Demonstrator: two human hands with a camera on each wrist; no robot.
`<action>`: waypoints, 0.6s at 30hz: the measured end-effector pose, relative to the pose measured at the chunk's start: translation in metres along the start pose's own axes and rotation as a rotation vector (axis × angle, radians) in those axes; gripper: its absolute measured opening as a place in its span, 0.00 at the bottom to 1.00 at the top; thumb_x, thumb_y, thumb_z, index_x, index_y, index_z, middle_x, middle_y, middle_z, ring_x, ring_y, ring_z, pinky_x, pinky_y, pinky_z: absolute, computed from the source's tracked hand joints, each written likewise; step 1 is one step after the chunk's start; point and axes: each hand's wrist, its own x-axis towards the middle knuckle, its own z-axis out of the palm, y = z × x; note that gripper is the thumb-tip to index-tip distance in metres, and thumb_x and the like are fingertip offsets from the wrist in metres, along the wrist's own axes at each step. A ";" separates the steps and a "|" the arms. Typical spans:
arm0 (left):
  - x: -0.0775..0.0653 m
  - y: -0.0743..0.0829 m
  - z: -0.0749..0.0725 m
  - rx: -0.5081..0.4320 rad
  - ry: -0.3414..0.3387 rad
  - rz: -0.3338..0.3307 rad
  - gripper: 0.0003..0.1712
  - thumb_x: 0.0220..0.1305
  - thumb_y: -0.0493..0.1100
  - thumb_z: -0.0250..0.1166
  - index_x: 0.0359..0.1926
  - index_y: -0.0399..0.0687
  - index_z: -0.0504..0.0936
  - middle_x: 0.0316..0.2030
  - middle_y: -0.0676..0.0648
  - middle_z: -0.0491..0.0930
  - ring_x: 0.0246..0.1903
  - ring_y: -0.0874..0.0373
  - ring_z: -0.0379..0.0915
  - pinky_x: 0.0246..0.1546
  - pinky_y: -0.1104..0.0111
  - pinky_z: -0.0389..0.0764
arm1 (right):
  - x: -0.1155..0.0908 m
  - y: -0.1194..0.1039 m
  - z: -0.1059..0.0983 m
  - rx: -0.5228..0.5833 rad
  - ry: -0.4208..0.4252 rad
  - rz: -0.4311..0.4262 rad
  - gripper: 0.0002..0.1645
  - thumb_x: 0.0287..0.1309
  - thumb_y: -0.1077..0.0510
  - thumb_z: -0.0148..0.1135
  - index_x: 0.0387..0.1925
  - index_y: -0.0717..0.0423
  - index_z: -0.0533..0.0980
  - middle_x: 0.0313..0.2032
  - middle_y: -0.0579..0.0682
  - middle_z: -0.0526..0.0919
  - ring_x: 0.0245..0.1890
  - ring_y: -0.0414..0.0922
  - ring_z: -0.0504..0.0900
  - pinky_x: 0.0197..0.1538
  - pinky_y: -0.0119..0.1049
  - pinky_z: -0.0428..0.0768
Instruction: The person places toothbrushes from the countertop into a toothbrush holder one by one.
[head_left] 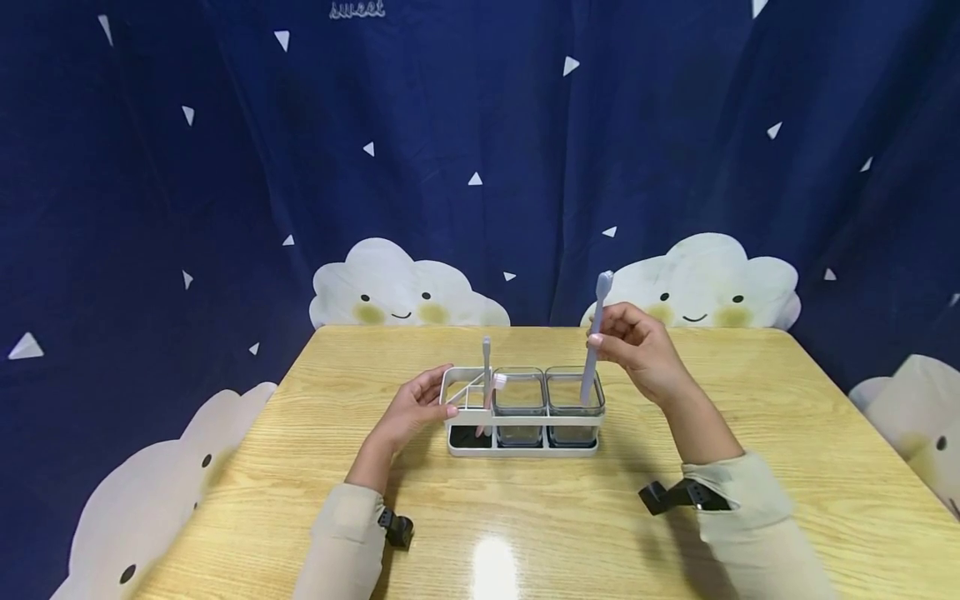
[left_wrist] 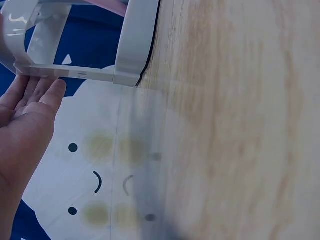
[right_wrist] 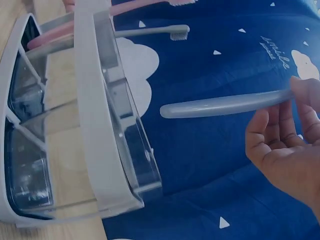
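Observation:
A white toothbrush rack point(head_left: 472, 452) stands on the table, with two clear square cups, the middle one point(head_left: 519, 410) and the right one point(head_left: 562, 410). My left hand point(head_left: 411, 408) grips the rack's left end, thumb at the front and fingers behind. Between thumb and fingers, my right hand point(head_left: 639, 352) pinches a pale lilac toothbrush point(right_wrist: 225, 106), bristle head up. Its handle end is just above the right cup's mouth, outside the cup in the right wrist view. A pink toothbrush point(right_wrist: 52, 35) and a grey toothbrush point(right_wrist: 150, 31) stand in the rack's left section.
The light wood table point(head_left: 465, 508) reaches back to a navy curtain point(head_left: 450, 100) printed with white triangles and smiling clouds. Black wrist cameras sit on both sleeves, the left one point(head_left: 397, 528) and the right one point(head_left: 678, 496).

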 end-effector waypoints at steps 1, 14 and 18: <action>0.000 0.000 0.000 -0.001 -0.003 0.002 0.42 0.52 0.27 0.67 0.67 0.31 0.57 0.61 0.32 0.63 0.63 0.42 0.56 0.56 0.67 0.66 | 0.001 0.000 0.002 0.000 0.000 0.007 0.10 0.55 0.74 0.58 0.38 0.60 0.73 0.32 0.51 0.77 0.32 0.43 0.78 0.36 0.34 0.80; 0.000 0.002 0.000 -0.030 -0.014 0.003 0.40 0.53 0.24 0.64 0.66 0.31 0.57 0.62 0.31 0.61 0.62 0.42 0.56 0.61 0.54 0.57 | 0.017 0.005 0.024 0.007 0.004 0.025 0.14 0.55 0.76 0.55 0.37 0.57 0.73 0.32 0.50 0.74 0.32 0.42 0.76 0.36 0.35 0.80; 0.000 0.002 0.000 -0.035 -0.022 0.010 0.40 0.53 0.24 0.63 0.66 0.30 0.56 0.61 0.29 0.61 0.62 0.39 0.55 0.61 0.53 0.57 | 0.020 0.008 0.029 0.051 0.026 0.029 0.14 0.56 0.75 0.53 0.37 0.55 0.73 0.31 0.49 0.73 0.32 0.42 0.75 0.37 0.35 0.79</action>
